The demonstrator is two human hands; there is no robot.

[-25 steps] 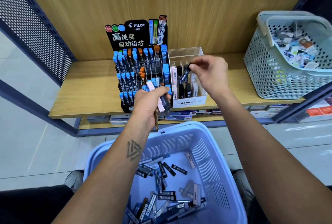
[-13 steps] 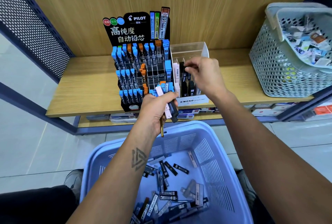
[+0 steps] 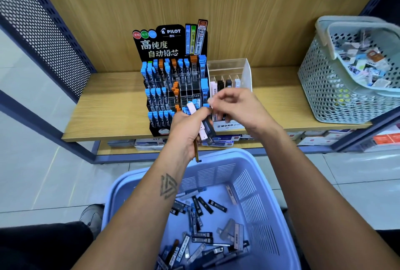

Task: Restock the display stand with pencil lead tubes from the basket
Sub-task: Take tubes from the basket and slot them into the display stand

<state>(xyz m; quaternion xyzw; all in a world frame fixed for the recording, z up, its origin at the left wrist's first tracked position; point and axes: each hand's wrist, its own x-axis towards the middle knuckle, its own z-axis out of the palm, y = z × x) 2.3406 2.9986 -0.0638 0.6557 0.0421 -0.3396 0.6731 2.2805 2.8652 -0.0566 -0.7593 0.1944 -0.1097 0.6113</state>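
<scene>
Gripping a mixed bundle of pencil lead tubes (image 3: 202,126) in the left hand (image 3: 186,131), fingers curled tight round it, just in front of the display stand (image 3: 173,88) near the shelf's (image 3: 108,107) front edge. Pinching at the bundle's top end with the right hand (image 3: 236,107), fingertips closed on a blue-capped tube. Probably light, rigid, smooth plastic, apt to slip; best taken by the cap end. More lying loose in the basket (image 3: 259,194) below.
</scene>
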